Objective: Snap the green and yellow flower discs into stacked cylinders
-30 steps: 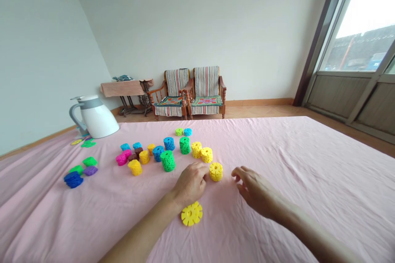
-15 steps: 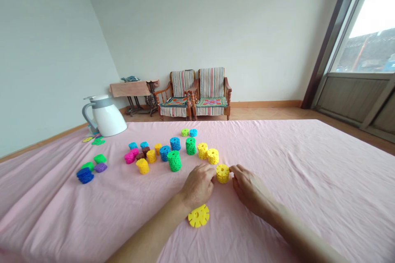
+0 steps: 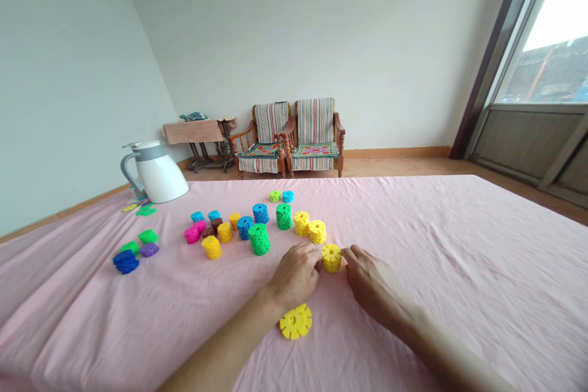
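A short upright stack of yellow slotted discs (image 3: 331,258) stands on the pink cloth between both hands. My left hand (image 3: 298,269) presses its curled fingers against the stack's left side. From the right, my right hand (image 3: 367,269) touches the stack with its bent fingertips. The two hands hold it between them. Near my left wrist lie loose yellow slotted discs (image 3: 296,322), overlapping and partly hidden by that wrist. Just behind the held stack stand two more yellow stacks, one pale yellow (image 3: 301,224) and one brighter (image 3: 316,231).
Left of my hands stand green stacks (image 3: 259,239), blue stacks (image 3: 245,228), yellow, brown and pink stacks (image 3: 192,234). Farther left are dark blue discs (image 3: 125,262) and purple discs (image 3: 149,250). A white jug (image 3: 160,177) stands at the table's far left. Two wooden armchairs (image 3: 315,128) stand beyond.
The view has tilted very slightly. Both hands stay at the yellow stack, with no other visible change.
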The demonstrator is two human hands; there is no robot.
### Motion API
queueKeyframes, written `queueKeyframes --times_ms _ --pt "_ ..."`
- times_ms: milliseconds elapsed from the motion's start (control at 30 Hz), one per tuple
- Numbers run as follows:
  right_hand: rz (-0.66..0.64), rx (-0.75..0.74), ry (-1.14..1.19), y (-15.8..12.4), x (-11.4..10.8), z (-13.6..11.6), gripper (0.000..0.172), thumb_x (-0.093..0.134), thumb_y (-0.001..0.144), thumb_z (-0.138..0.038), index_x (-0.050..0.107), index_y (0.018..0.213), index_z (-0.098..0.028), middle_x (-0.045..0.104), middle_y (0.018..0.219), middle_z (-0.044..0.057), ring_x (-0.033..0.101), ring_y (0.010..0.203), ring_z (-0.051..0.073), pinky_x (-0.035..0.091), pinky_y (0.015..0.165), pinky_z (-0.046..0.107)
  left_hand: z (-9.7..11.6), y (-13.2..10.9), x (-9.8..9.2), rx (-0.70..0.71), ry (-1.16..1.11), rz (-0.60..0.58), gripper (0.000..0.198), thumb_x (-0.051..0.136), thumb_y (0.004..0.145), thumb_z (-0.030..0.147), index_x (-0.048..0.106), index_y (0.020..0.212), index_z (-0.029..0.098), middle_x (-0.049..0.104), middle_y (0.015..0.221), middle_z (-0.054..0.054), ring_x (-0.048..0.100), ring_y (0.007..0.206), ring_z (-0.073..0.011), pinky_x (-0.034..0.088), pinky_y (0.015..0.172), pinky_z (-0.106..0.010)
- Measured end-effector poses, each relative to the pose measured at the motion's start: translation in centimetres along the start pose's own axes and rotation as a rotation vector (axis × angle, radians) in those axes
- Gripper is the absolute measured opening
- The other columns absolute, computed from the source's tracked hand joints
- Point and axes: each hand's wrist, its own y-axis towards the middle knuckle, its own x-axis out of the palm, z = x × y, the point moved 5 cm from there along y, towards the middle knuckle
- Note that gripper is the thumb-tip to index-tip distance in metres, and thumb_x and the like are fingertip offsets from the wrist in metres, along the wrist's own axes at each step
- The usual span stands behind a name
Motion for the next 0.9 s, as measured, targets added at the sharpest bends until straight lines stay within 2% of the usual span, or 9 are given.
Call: queueKeyframes --times_ms 233,367,467,567,667,767,900 --pt "0.027 0.024 0.088 0.3 0.7 0.8 0.025 0.036 0.077 -0.005 0.054 0.089 -0.017 0.058 0.080 0.004 0.055 0.069 0.014 0.033 0.059 0.023 0.0 0.2 0.2 0.013 0.002 0.008 0.021 0.040 0.064 -0.001 0.046 0.067 0.018 0.054 0.075 -0.001 0.050 0.079 -0.0157 0.037 0.070 -0.025" --pt "0.116 0.075 0.205 0.2 0.3 3.1 0.028 0.035 0.081 -0.011 0.056 0.100 -0.015 0.062 0.085 0.006 0.057 0.071 0.014 0.036 0.064 0.023 -1.0 0.0 -0.6 -0.020 0.005 -0.014 0.020 0.040 0.065 0.000 0.049 0.069 0.018 0.053 0.074 0.000 0.050 0.076 -0.0145 0.037 0.068 -0.024" --pt "0.165 0.166 0.197 0.0 0.0 6.1 0.027 0.036 0.080 -0.014 0.057 0.098 -0.014 0.063 0.075 0.005 0.057 0.065 0.014 0.036 0.061 0.024 -2.1 -0.7 -2.0 -0.065 -0.056 -0.105 0.017 0.044 0.068 0.004 0.053 0.073 0.018 0.054 0.077 0.000 0.050 0.072 -0.0126 0.038 0.064 -0.023" --pt "0.161 0.244 0.179 -0.2 -0.2 8.8 0.024 0.039 0.080 -0.019 0.058 0.093 -0.016 0.062 0.067 0.002 0.056 0.061 0.014 0.034 0.056 0.023 -2.1 -2.1 -3.1 -0.059 -0.152 -0.306 0.011 0.056 0.067 0.014 0.055 0.077 0.018 0.054 0.078 0.002 0.050 0.070 -0.0120 0.039 0.061 -0.021" --pt "0.143 0.273 0.191 -0.4 -0.3 10.1 0.023 0.040 0.080 -0.023 0.059 0.091 -0.017 0.062 0.063 0.001 0.056 0.060 0.015 0.034 0.055 0.023 -1.3 -3.7 -3.8 -0.045 -0.196 -0.479 0.029 0.068 0.059 0.022 0.056 0.086 0.020 0.054 0.080 0.003 0.050 0.067 -0.0117 0.039 0.057 -0.020" --pt "0.122 0.277 0.199 -0.4 -0.5 10.1 0.022 0.040 0.080 -0.024 0.059 0.090 -0.018 0.062 0.063 0.001 0.056 0.061 0.015 0.034 0.055 0.023 -0.4 -4.7 -3.9 -0.058 -0.167 -0.517 0.041 0.073 0.054 0.023 0.055 0.091 0.022 0.053 0.087 0.003 0.050 0.067 -0.0114 0.040 0.057 -0.020" --pt "0.109 0.286 0.206 -0.4 -0.6 9.7 0.023 0.039 0.080 -0.024 0.059 0.090 -0.018 0.061 0.061 0.000 0.056 0.059 0.014 0.034 0.055 0.023 0.4 -5.0 -3.8 -0.033 -0.099 -0.464 0.033 0.067 0.058 0.017 0.054 0.088 0.022 0.052 0.088 0.002 0.052 0.077 -0.0140 0.041 0.066 -0.023"
